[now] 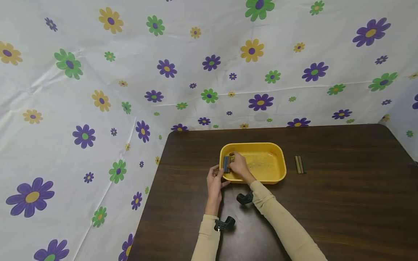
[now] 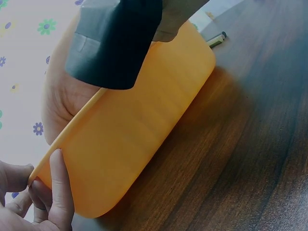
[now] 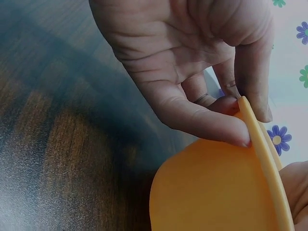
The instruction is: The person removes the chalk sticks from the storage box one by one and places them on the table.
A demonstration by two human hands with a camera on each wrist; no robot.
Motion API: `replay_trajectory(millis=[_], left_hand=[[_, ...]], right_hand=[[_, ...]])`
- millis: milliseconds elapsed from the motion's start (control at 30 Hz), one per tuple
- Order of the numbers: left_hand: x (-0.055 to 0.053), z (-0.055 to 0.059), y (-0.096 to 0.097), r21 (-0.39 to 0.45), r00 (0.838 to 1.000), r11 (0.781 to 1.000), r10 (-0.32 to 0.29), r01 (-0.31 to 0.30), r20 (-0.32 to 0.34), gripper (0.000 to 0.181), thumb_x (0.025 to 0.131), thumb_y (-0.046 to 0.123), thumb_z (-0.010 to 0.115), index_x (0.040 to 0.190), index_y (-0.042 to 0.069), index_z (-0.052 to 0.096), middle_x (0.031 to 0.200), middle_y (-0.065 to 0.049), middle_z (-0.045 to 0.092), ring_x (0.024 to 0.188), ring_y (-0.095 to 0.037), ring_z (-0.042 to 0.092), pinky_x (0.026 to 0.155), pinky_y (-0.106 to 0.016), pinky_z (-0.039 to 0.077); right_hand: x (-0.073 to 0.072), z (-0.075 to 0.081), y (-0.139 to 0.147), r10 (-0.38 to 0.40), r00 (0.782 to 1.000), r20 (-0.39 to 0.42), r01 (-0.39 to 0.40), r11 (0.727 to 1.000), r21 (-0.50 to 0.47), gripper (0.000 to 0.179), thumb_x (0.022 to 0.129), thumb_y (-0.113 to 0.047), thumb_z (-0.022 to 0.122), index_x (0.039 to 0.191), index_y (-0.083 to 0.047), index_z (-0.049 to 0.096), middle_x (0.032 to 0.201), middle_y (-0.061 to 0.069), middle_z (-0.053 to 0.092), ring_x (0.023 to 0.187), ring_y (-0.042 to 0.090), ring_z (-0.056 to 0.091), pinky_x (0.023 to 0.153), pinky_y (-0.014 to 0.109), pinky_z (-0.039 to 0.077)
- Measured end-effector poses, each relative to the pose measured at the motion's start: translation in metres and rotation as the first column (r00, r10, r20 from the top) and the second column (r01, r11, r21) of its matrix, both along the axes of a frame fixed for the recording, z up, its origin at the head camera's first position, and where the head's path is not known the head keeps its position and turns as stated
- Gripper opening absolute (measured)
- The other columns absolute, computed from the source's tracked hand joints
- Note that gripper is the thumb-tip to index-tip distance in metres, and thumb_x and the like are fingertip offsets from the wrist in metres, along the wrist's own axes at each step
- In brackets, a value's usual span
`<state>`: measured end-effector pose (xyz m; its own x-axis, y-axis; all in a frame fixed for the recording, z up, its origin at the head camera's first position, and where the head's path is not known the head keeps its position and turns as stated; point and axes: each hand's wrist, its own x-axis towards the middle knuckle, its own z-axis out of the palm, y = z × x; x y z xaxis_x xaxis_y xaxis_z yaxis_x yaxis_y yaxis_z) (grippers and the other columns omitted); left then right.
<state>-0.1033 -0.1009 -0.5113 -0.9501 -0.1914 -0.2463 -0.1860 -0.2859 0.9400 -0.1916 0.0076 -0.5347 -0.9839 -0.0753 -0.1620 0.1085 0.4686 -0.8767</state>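
Observation:
A shallow yellow plastic tub (image 1: 277, 177) stands on the dark table. My left hand (image 1: 214, 184) pinches its near left rim; the left wrist view shows the fingers (image 2: 61, 185) on the tub's outer wall. Inside the tub, blue-grey sticks (image 1: 225, 164) lie side by side against the left end. My right hand (image 1: 240, 166) reaches in beside them, its fingertips and thumb around a thin darker, olive-looking stick (image 1: 229, 159), partly hidden by the fingers. In the right wrist view only an edge of the right hand (image 3: 296, 185) shows behind the rim.
To the right of the tub, a few olive and dark sticks (image 1: 299, 165) lie side by side on the wood-grain table (image 1: 343, 203). A flower-printed white sheet (image 1: 196, 47) hangs behind and to the left. A black camera (image 1: 245, 198) sits on the right wrist.

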Motion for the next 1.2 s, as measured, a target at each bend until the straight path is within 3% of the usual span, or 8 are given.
replay_trajectory(millis=[300,433,767,1000,1200], left_hand=[[0.000,0.000,0.001,0.013,1.000,1.000,0.001,-0.001,-0.005,0.036,0.098,0.009,0.053,0.130,-0.006,0.048,0.119,-0.036,0.045,0.107,-0.053,0.051,0.063,-0.037,0.058],[0.001,0.000,0.002,0.008,1.000,1.000,0.002,-0.002,-0.005,0.036,0.098,0.009,0.053,0.130,-0.006,0.048,0.120,-0.036,0.046,0.107,-0.053,0.051,0.062,-0.035,0.058],[-0.001,-0.001,0.000,-0.016,1.000,1.000,0.010,-0.010,0.006,0.036,0.098,0.011,0.055,0.130,-0.004,0.049,0.120,-0.033,0.048,0.102,-0.047,0.056,0.062,-0.035,0.058],[0.001,0.000,-0.002,-0.011,1.000,1.000,0.005,-0.005,0.013,0.036,0.098,0.011,0.055,0.130,-0.003,0.049,0.124,-0.032,0.047,0.107,-0.048,0.053,0.063,-0.035,0.058],[-0.001,-0.010,-0.001,0.010,1.000,1.000,0.015,-0.015,0.008,0.035,0.097,0.012,0.057,0.129,-0.003,0.050,0.121,-0.031,0.048,0.105,-0.048,0.054,0.064,-0.038,0.058]], right_hand=[[0.001,0.004,0.004,0.007,1.000,0.024,-0.006,1.000,-0.028,0.044,0.082,0.006,0.064,0.125,0.006,0.054,0.099,0.021,0.065,0.078,0.026,0.063,0.061,0.031,0.053],[0.002,0.009,0.012,0.007,1.000,-0.020,-0.008,0.999,-0.038,0.044,0.081,0.007,0.059,0.124,0.006,0.055,0.098,0.022,0.067,0.078,0.028,0.065,0.059,0.031,0.052],[0.000,0.026,0.042,-0.027,0.999,-0.043,0.022,0.992,-0.121,0.043,0.086,0.004,0.059,0.129,0.001,0.055,0.102,0.023,0.065,0.087,0.033,0.065,0.069,0.040,0.057],[0.004,0.035,0.054,-0.043,0.998,-0.035,0.036,0.984,-0.173,0.045,0.088,0.002,0.060,0.132,-0.002,0.054,0.106,0.022,0.063,0.093,0.033,0.062,0.075,0.043,0.057],[0.011,0.042,0.067,-0.047,0.999,-0.011,0.042,0.958,-0.282,0.047,0.089,0.003,0.059,0.135,0.000,0.049,0.108,0.026,0.058,0.091,0.038,0.062,0.078,0.048,0.055]])
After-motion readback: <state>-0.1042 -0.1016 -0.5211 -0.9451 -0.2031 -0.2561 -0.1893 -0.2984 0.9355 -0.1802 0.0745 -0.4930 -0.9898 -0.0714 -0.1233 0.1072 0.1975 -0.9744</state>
